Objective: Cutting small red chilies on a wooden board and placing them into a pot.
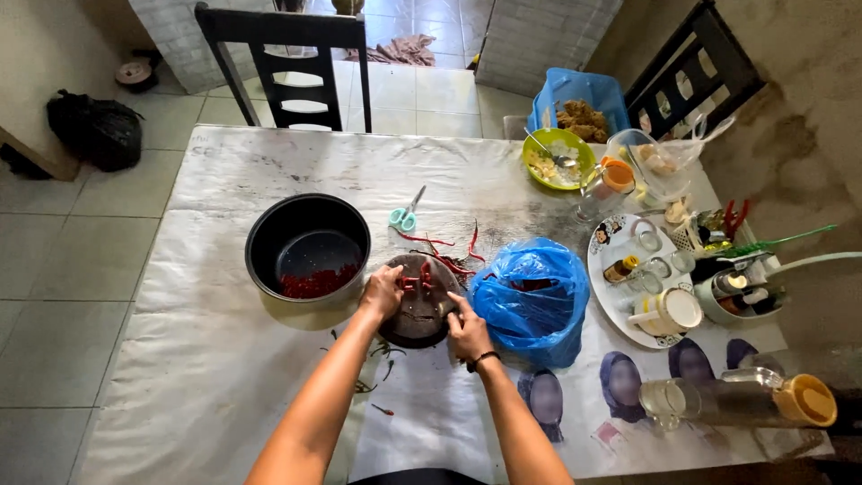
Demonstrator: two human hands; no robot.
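Two bare hands are busy on a round dark chopping board in the middle of the table. Left hand is curled over the board's left edge, pinching down some red chillies. Right hand is clenched at the board's right side around something dark, can't tell what it is though. Few green stems scattered near the board. Just right of it sits a crumpled blue plastic bag. Left of the board, a black pot with chopped red bits in the bottom. Further back, small teal scissors, more loose chillies, then a green bowl and a dark chair.
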